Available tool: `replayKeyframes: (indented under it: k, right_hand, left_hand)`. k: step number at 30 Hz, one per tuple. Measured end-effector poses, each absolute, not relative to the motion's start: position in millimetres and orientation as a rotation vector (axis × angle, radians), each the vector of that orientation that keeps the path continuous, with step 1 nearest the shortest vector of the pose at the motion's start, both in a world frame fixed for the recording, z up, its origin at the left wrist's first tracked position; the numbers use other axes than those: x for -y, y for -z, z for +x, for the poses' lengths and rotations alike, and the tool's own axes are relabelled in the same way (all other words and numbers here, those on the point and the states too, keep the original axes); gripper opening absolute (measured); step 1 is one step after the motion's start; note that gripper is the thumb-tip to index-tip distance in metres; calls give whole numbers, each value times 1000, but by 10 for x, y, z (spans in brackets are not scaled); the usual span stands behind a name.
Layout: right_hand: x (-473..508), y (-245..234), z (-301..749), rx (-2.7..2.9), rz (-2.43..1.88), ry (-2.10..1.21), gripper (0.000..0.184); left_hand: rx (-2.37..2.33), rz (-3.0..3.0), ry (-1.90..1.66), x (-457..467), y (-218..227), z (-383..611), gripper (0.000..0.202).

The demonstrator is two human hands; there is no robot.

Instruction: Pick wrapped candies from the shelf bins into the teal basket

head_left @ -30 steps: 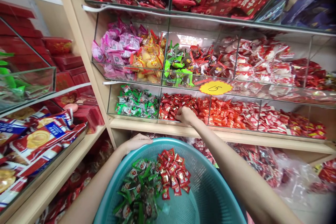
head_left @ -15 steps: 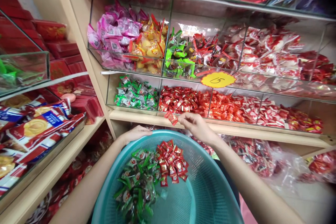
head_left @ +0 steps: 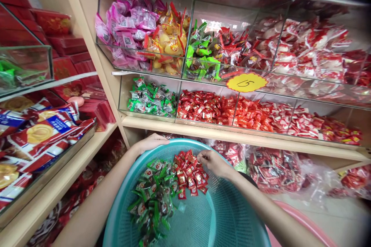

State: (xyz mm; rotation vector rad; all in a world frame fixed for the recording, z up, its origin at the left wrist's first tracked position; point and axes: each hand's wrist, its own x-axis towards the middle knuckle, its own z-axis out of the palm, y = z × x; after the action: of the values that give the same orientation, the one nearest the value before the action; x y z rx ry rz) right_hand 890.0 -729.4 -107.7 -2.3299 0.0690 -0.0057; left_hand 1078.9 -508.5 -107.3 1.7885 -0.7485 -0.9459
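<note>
A teal mesh basket (head_left: 226, 216) sits in front of me, held at its far rim by my left hand (head_left: 149, 142), whose fingers curl over the edge. Inside lie a pile of red-wrapped candies (head_left: 189, 173) and a pile of green-wrapped candies (head_left: 152, 197). My right hand (head_left: 211, 161) hovers over the basket at the right edge of the red pile, fingers pinched together at a red candy. On the shelf above, a clear bin holds more red candies (head_left: 203, 107) beside a bin of green ones (head_left: 150, 98).
Glass-fronted bins of pink, yellow, green and red-white sweets fill the upper shelf, with a yellow price tag (head_left: 246, 82) marked 15. Biscuit packs (head_left: 40, 135) lie on the left shelf. Bags of red candy (head_left: 269, 166) sit under the lower shelf. A pink rim (head_left: 301, 224) shows at right.
My right hand left the red candy bin, carried red candy down past the shelf edge, and now sits over the red pile in the basket. The view tilted downward. My left hand kept its hold.
</note>
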Motion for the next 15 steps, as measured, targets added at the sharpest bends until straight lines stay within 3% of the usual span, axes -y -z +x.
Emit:
replayKeyframes:
  k: [15]
  right_hand:
    - [6953,1126,9135,-226,-2593,48,17]
  left_hand:
    - [716,1752,989,5079,1033,10759,44]
